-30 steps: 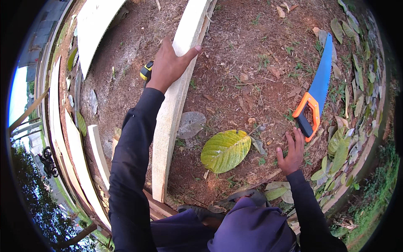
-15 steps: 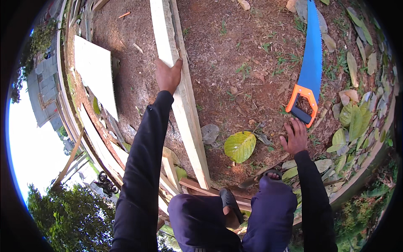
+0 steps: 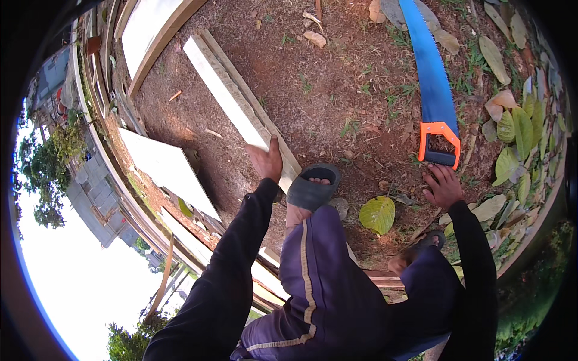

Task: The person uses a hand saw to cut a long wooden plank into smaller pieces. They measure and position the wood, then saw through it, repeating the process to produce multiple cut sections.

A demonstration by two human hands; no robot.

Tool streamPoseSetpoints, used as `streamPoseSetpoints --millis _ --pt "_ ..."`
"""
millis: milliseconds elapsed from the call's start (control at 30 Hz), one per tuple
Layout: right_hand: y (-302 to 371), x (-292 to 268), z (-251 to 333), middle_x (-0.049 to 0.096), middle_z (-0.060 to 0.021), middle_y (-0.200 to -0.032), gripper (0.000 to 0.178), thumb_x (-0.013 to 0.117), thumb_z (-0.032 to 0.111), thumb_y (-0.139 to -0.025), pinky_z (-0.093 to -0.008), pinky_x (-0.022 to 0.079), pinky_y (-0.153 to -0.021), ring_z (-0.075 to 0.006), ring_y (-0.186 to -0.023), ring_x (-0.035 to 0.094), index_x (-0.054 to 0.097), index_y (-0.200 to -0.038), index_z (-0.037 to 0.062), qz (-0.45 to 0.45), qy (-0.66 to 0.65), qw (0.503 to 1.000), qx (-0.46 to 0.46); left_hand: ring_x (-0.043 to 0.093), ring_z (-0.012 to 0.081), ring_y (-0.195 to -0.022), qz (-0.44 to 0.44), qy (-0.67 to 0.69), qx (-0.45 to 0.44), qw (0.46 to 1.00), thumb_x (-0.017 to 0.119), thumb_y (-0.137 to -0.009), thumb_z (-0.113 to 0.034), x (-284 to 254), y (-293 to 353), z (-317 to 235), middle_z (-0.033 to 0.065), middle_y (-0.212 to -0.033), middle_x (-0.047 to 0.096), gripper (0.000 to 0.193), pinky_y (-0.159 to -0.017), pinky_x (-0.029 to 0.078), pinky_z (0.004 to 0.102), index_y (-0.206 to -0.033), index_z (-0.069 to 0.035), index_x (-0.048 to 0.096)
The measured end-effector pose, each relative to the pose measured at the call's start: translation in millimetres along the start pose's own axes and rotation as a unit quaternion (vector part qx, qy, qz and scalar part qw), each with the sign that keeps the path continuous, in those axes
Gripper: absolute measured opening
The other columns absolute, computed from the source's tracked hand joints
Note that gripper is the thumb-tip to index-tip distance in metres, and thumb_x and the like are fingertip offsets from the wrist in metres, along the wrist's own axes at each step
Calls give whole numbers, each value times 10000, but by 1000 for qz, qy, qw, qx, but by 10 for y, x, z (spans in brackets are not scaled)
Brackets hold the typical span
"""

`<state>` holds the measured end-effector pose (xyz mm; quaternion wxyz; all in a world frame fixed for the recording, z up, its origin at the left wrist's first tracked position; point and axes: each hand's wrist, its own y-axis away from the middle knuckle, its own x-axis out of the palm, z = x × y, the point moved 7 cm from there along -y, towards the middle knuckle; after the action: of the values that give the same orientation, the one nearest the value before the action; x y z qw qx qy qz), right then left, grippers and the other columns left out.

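My left hand (image 3: 266,161) grips a long pale wooden beam (image 3: 232,102) on the ground, its thumb laid across the top face. A second, rougher length of wood (image 3: 236,78) runs along the beam's right side. Just nearer than that hand, my left foot in a dark sandal (image 3: 313,188) rests on the beam and hides part of it. On the right lies a hand saw with a blue blade (image 3: 428,66) and an orange and black handle (image 3: 440,145). My right hand (image 3: 444,188) is at the handle's near edge, fingers spread, not wrapped round it.
A white board (image 3: 165,165) lies to the left, with a wood-framed white panel (image 3: 153,33) beyond it. Dry and green leaves (image 3: 512,147) are heaped on the right. A yellow-green leaf (image 3: 377,215) lies on the soil between the beam and my right foot (image 3: 415,253).
My left foot has come up onto the beam. The view has turned, so the beam slants more and its far end shows. My right hand stays by the saw handle.
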<state>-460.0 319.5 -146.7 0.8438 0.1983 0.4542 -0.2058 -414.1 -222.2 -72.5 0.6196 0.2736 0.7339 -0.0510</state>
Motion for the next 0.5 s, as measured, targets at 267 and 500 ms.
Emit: streamPoseSetpoints --millis 267,500 --pt "49 17 2 504 -74 -1425 477 709 398 -814 -519 405 -1127 -296 -1335 475 627 -1240 200 6 1 1000 8 379 490 -1370 110 75 -43 990 699 -911 -525 55 -20 102 411 -1445 366 998 -1187 244 491 -1438 194 251" --pt "18 -30 68 483 -121 -1438 495 669 388 -846 -545 307 -1206 -338 -1382 429 592 -1273 149 54 39 996 59 297 500 -1457 91 -49 -14 994 657 -945 -543 168 -13 137 453 -1516 264 1090 -1218 221 473 -1474 253 133"
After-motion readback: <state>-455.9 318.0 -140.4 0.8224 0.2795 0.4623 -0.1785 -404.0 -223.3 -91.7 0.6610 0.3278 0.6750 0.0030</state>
